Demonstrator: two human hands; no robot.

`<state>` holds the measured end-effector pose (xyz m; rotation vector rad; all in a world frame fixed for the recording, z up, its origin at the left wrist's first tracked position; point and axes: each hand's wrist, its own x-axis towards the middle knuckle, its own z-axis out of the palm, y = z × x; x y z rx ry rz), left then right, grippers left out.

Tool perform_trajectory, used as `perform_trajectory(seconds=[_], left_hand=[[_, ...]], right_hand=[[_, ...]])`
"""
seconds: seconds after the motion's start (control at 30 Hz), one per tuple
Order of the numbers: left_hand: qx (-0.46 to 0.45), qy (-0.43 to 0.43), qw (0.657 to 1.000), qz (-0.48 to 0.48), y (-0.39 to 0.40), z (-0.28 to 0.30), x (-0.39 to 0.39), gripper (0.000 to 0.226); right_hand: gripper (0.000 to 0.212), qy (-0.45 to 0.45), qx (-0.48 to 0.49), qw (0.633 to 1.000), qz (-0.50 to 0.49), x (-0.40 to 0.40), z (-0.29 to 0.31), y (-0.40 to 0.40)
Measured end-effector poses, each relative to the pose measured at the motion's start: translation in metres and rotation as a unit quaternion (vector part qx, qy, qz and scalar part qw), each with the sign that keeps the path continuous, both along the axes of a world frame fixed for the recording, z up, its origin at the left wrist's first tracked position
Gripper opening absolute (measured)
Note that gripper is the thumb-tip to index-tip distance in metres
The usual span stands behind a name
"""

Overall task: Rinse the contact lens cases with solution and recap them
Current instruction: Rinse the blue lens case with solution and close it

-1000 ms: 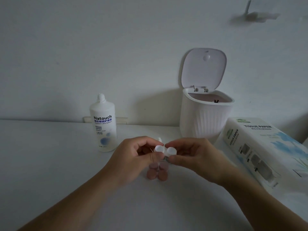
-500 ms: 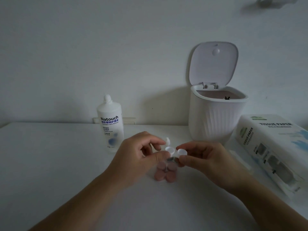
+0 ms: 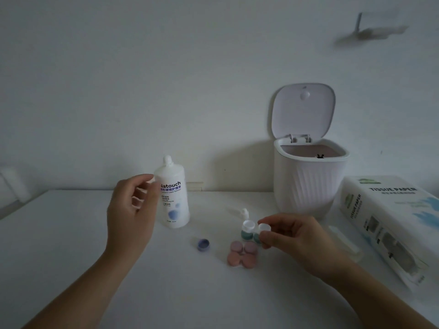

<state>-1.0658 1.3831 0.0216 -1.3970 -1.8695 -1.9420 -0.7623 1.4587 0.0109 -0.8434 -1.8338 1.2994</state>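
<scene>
My right hand pinches a white contact lens case above the table; its two wells are uncapped. Just under it stand teal caps or another teal case; I cannot tell which. Two pink lens cases lie side by side on the table below. A loose purple cap lies to their left. The white Natouch solution bottle stands upright at the back. My left hand is open, its fingertips at the bottle's left side, not closed around it.
A white ribbed bin with its lid up stands behind my right hand. A tissue paper pack lies at the right. A small white dropper-like piece sits behind the cases. The white table meets the wall at the back.
My left hand let go of the white case and moved left and up to the bottle. A purple cap now lies on the table. My right hand alone holds the case.
</scene>
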Motion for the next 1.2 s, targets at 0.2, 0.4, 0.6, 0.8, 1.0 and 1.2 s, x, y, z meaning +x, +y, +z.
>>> perform_trajectory(seconds=[0.2,0.4,0.6,0.8,1.0,1.2], left_hand=[[-0.158,-0.084,0.982,-0.068,0.025,-0.022,-0.008,0.065],[-0.157,-0.093,0.981,-0.06,0.035,-0.028,-0.001,0.051],[-0.156,-0.052,0.982,-0.093,0.035,-0.026,-0.003,0.056],[-0.147,0.099,0.972,-0.157,0.026,-0.02,0.008,0.067],[-0.136,0.204,0.957,-0.152,0.02,-0.019,0.015,0.074],[-0.148,0.266,0.941,-0.148,0.018,-0.016,0.016,0.074]], right_hand=[[0.015,0.007,-0.003,1.0,0.012,-0.001,-0.001,0.0],[0.013,0.008,-0.013,1.0,0.021,0.0,-0.005,0.002],[0.018,0.021,-0.025,0.999,0.013,-0.002,-0.004,0.001],[0.02,0.017,-0.045,0.999,-0.013,-0.002,0.0,-0.004],[0.025,0.035,-0.012,0.999,-0.029,-0.005,0.018,-0.02],[0.02,0.05,0.026,0.998,-0.024,-0.003,0.021,-0.027]])
